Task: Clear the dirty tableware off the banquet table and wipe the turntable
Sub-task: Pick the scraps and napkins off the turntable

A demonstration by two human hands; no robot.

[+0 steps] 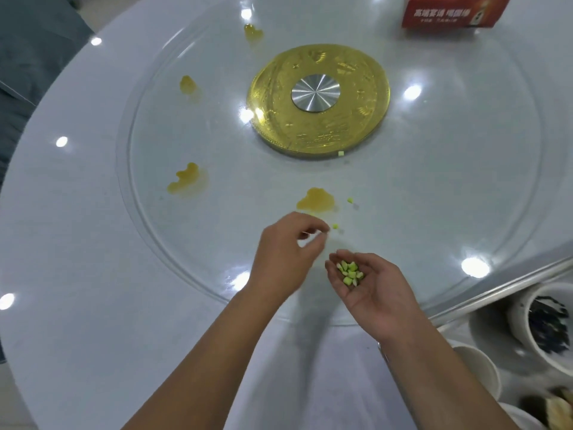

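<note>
Head view: right hand [369,287] cups green diced vegetable bits [350,272] above the round glass turntable [449,193]; left hand [285,249], beside it, pinches thumb to curled fingers, contents unclear

The right hand [370,285] lies palm up over the near edge of the round glass turntable [434,197], cupping small green vegetable pieces [350,272]. Just left, the left hand [286,249] hovers with fingertips pinched together, beside a yellow oily spill [314,199] and stray green bits [335,226].

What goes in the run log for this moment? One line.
step: picking scraps off turntable | left hand: pinching by a scrap | right hand: cupping scraps | unwiped: spills
</note>
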